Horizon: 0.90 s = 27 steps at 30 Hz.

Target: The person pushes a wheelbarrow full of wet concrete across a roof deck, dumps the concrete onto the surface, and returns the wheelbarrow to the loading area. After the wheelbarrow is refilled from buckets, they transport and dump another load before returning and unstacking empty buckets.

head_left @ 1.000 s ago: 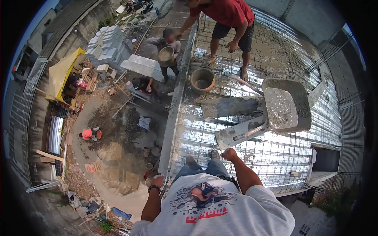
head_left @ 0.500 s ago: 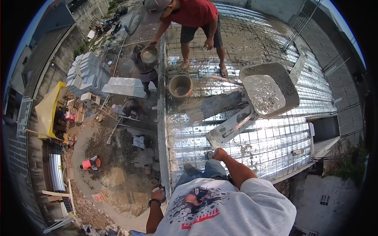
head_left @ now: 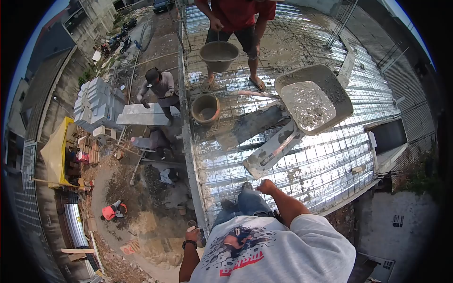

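Note:
My right hand (head_left: pixel 267 186) is closed in front of my right knee, above the metal decking (head_left: pixel 302 181), with nothing visible in it. My left hand (head_left: pixel 192 233), with a dark band at its wrist, is curled beside the slab edge. What it holds, if anything, I cannot make out. A small round container (head_left: pixel 191 223) shows just past it; whether they touch is unclear. Ahead of me, a wheelbarrow (head_left: pixel 347 101) carries wet concrete (head_left: pixel 309 104). A co-worker in a red shirt (head_left: pixel 236 16) holds a bucket (head_left: pixel 219 56) by its handle. Another bucket (head_left: pixel 205 107) stands on the decking.
Concrete-smeared boards (head_left: pixel 271 151) lie by the wheelbarrow on the wire mesh. The slab edge (head_left: pixel 191 165) drops to the ground at left, where people work, one in a cap (head_left: pixel 160 87). At right is a rectangular opening (head_left: pixel 389 144). Rebar (head_left: pixel 339 26) stands upright at the back.
The co-worker in red has brought the bucket from beyond the slab edge over the decking and stands straighter. The person below no longer has that bucket overhead. My hands have barely moved.

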### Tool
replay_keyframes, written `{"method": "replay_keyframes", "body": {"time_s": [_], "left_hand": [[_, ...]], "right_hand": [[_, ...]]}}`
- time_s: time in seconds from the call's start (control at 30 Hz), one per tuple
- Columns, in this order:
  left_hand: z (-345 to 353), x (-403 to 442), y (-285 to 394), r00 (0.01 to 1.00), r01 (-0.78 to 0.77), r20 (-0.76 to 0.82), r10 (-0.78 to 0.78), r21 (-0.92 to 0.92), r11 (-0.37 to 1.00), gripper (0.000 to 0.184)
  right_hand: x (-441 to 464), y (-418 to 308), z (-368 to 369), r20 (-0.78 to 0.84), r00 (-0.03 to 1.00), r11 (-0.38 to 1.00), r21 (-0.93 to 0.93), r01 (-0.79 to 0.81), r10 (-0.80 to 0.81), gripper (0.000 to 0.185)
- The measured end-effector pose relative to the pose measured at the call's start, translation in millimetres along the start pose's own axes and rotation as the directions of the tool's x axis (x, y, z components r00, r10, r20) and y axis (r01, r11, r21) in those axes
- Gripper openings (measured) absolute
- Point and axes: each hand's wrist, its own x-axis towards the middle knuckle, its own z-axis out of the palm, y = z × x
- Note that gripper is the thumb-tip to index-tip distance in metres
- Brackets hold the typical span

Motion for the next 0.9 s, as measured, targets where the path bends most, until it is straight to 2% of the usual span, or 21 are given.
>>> {"method": "replay_keyframes", "body": {"time_s": [0.03,0.07,0.1,0.17,0.2,0.3,0.37,0.4,0.5,0.53,0.6,0.7,0.8,0.9], "left_hand": [[3.0,0.3,4.1,1.0,-0.004,0.015,0.004,-0.016,1.0,0.048],[6.9,0.2,10.2,0.999,-0.009,0.032,0.01,-0.03,1.0,0.048],[12.0,0.2,16.1,0.999,-0.012,0.05,0.015,-0.042,0.999,0.048],[28.2,-17.2,47.3,1.0,-0.025,0.003,0.024,0.092,0.995,0.049],[35.8,-24.3,60.5,0.999,-0.03,-0.017,0.033,0.158,0.987,0.05],[59.7,-44.4,99.2,0.999,-0.017,-0.026,0.021,0.146,0.989,0.05],[50.9,14.7,69.4,0.99,-0.135,0.059,0.125,0.195,0.971,0.049],[49.6,35.8,61.0,0.98,-0.192,0.102,0.173,0.214,0.958,0.048],[74.2,40.7,84.7,0.985,-0.129,0.117,0.125,0.026,0.991,0.052],[84.7,30.4,101.7,0.992,-0.076,0.108,0.071,0.048,0.996,0.051],[108.9,2.7,141.6,0.995,0.027,0.088,-0.036,0.092,0.995,0.05],[134.1,2.0,158.6,0.994,0.0,0.108,-0.015,0.142,0.99,0.051],[147.5,18.5,151.8,0.983,-0.115,0.16,0.092,0.138,0.984,0.046],[144.6,50.7,132.1,0.941,-0.307,0.228,0.249,0.272,0.912,0.045]], "right_hand": [[0.6,5.3,-2.8,-0.014,1.0,1.0,-0.012,0.004,-0.004,0.044],[10.6,18.9,0.5,-0.004,0.997,0.995,-0.058,0.076,-0.077,0.048],[20.3,31.1,6.3,-0.066,0.992,0.993,-0.05,0.102,-0.106,0.049],[53.5,68.3,33.8,-0.192,0.969,0.988,-0.035,0.149,-0.153,0.05],[54.9,71.2,29.6,-0.188,0.97,0.988,-0.002,0.157,-0.155,0.051],[55.3,68.3,3.8,-0.161,0.978,0.987,0.067,0.144,-0.132,0.054],[45.2,58.4,-24.1,-0.112,0.991,0.993,0.076,0.085,-0.076,0.055],[33.9,48.8,-47.8,-0.008,1.0,0.993,0.118,0.019,-0.018,0.052],[26.1,58.8,-63.9,-0.241,0.959,0.978,0.105,0.182,-0.152,0.048],[41.0,79.6,-55.3,-0.208,0.952,0.974,-0.024,0.226,-0.226,0.045],[32.1,88.1,-68.9,-0.182,0.976,0.99,0.055,0.129,-0.117,0.045],[25.9,109.9,-70.1,-0.181,0.983,0.991,0.132,0.02,0.005,0.048],[-8.5,109.0,-95.6,-0.152,0.975,0.971,0.2,-0.131,0.163,0.054],[26.9,169.0,-33.3,-0.18,0.978,0.99,0.108,-0.087,0.105,0.055]]}}
